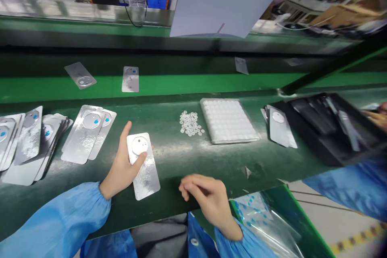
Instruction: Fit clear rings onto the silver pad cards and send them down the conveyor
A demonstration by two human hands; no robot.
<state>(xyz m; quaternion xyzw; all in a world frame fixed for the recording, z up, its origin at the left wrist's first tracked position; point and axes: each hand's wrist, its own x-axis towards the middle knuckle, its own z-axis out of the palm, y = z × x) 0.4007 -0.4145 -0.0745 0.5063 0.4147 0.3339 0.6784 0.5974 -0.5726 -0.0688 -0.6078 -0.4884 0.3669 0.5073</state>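
Note:
My left hand (119,171) grips a silver phone back panel (147,179) above the green bench, its thumb across the panel's face just below the round camera area. No blue dot shows on that panel. Closer to the bench's front edge, my right hand (208,197) has its fingers curled together; whatever they may hold is hidden. Further left lie two overlapping panels (80,141) with blue dots and a larger stack of similar panels (30,141). Beyond my hands is a pile of small clear rings (190,123), beside a white gridded tray (228,121).
More panels (130,78) lie on the green belt (181,84) behind the bench. To the right are a small panel stack (279,127), a black tray (329,129) and another person's blue sleeve (353,185). A clear plastic bag with blue dots (256,213) is at the lower right.

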